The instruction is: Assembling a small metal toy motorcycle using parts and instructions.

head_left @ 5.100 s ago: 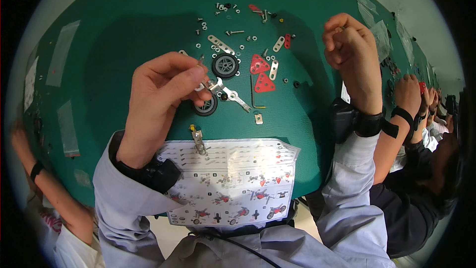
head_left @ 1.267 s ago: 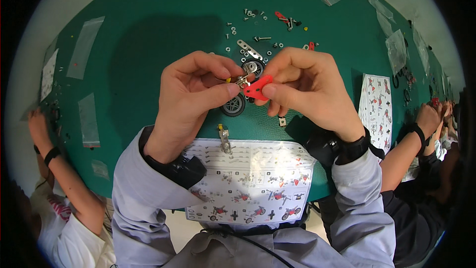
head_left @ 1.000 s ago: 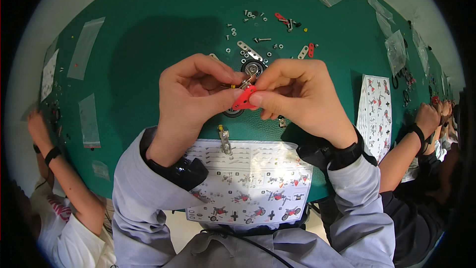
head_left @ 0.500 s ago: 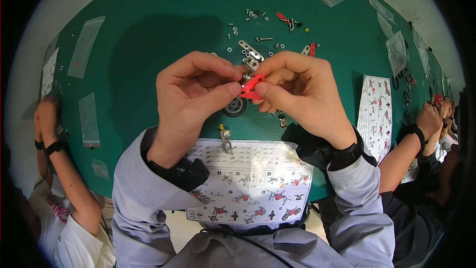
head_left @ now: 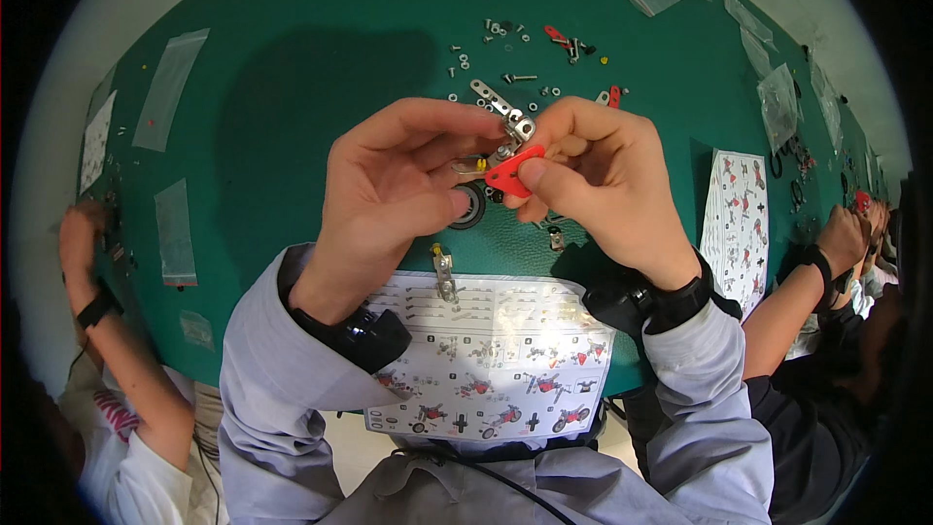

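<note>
My left hand (head_left: 394,190) and my right hand (head_left: 598,180) meet above the green table (head_left: 292,58). Between their fingertips sits a small red plate (head_left: 512,176) joined to a perforated metal strip (head_left: 505,141). My right thumb and forefinger pinch the red plate; my left fingers grip the metal strip's end. Under my hands a black wheel (head_left: 470,206) lies on the table, partly hidden. A printed instruction sheet (head_left: 491,360) lies at the near table edge with a small metal bracket (head_left: 443,267) at its top.
Loose screws, nuts and red and metal parts (head_left: 544,49) lie scattered beyond my hands. Clear plastic bags (head_left: 170,87) lie around the table. Another person's arm (head_left: 117,331) is at the left, another's hand (head_left: 841,233) at the right beside a second sheet (head_left: 734,224).
My right hand came in from the far right with the red plate and joined my left hand. Over the last second both hands stay together, turning the small assembly slightly.
</note>
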`<state>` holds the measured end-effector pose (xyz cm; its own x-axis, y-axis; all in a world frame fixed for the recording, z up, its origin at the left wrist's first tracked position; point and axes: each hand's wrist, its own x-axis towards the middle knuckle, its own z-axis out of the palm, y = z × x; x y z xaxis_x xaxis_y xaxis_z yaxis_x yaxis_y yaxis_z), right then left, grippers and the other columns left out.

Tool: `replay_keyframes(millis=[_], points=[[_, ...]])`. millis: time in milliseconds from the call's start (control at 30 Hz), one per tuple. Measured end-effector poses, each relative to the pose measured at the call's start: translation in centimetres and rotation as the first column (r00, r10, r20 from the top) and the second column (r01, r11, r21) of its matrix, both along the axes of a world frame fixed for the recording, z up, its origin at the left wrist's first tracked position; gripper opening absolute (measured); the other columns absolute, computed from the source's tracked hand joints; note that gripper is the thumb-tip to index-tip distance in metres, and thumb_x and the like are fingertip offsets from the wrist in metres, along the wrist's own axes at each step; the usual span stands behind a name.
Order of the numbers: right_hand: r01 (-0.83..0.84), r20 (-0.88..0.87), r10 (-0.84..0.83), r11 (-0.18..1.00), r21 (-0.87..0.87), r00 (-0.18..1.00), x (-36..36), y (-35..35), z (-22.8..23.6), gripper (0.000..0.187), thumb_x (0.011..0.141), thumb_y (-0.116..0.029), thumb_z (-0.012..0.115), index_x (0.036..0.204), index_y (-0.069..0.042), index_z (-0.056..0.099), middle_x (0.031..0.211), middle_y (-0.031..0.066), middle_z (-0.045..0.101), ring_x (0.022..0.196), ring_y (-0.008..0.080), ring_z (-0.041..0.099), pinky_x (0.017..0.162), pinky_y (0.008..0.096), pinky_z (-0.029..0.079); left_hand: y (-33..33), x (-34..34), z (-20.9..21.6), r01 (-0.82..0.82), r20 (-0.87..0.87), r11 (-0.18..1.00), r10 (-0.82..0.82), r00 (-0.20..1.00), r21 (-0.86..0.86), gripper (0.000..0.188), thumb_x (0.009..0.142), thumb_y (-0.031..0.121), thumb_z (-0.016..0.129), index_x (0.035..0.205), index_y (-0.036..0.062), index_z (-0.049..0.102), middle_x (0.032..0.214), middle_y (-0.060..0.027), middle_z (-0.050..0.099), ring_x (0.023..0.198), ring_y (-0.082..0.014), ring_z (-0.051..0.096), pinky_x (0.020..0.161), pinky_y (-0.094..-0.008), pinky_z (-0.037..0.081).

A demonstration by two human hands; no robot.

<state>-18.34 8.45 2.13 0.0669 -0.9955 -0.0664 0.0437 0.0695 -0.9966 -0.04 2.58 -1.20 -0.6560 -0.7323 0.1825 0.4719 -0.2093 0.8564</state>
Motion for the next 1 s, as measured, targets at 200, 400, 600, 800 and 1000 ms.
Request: replay_keyframes(millis=[200,400,600,800,1000], points=[[-0.132,0.198,0.109,0.986,0.106,0.974,-0.9,-0.1,0.4,0.011,0.083,-0.007,0.059,0.087,0.003,0.058,0.074,0.0086,0.064,0.062,0.0101,0.061,0.055,0.0211,0.049,0.0,-0.8,0.0,-0.026,-0.007,0.974,0.025,1.0,-0.227,0.034,0.076,-0.01,0.06,0.11,-0.0045,0.059,0.121,-0.017,0.053,0.11,-0.0226,0.054,0.093,-0.0357,0.046],[-0.219,0.267,0.171,0.963,0.159,0.948,-0.9,0.0,0.4,0.013,0.083,-0.008,0.06,0.089,0.004,0.06,0.073,0.0089,0.064,0.059,0.0101,0.059,0.054,0.0209,0.048,0.1,-0.8,0.0,-0.056,0.034,0.972,0.065,0.997,-0.229,0.026,0.082,0.002,0.063,0.108,-0.0037,0.061,0.115,-0.0179,0.058,0.103,-0.0217,0.058,0.088,-0.034,0.047],[-0.208,0.179,0.185,0.97,0.123,0.966,-1.8,0.0,0.5,0.013,0.082,-0.007,0.063,0.09,0.003,0.062,0.075,0.0085,0.066,0.059,0.0094,0.059,0.054,0.02,0.047,0.2,-0.8,0.1,-0.06,0.084,0.994,0.068,0.994,-0.091,0.032,0.089,0.025,0.058,0.107,-0.0017,0.058,0.115,-0.0195,0.058,0.104,-0.0236,0.058,0.091,-0.0373,0.045],[-0.088,0.069,0.083,0.994,0.058,0.994,-0.9,0.2,0.8,0.01,0.081,-0.005,0.065,0.086,0.003,0.064,0.074,0.0069,0.066,0.061,0.0079,0.06,0.053,0.0192,0.047,0.3,-0.8,-0.2,-0.049,0.107,0.998,0.053,0.993,-0.034,0.023,0.09,0.014,0.057,0.103,-0.0044,0.061,0.104,-0.0151,0.063,0.09,-0.0171,0.063,0.081,-0.0283,0.05],[-0.044,-0.128,0.037,0.998,-0.052,0.991,0.0,0.0,-0.5,0.01,0.08,-0.005,0.065,0.08,0.004,0.064,0.069,0.0047,0.063,0.06,0.0078,0.059,0.053,0.0199,0.046,0.5,-1.0,0.8,-0.124,0.198,0.963,0.076,0.977,0.241,0.018,0.089,0.011,0.057,0.095,-0.0047,0.064,0.086,-0.0093,0.065,0.079,-0.0149,0.062,0.075,-0.0263,0.05]])
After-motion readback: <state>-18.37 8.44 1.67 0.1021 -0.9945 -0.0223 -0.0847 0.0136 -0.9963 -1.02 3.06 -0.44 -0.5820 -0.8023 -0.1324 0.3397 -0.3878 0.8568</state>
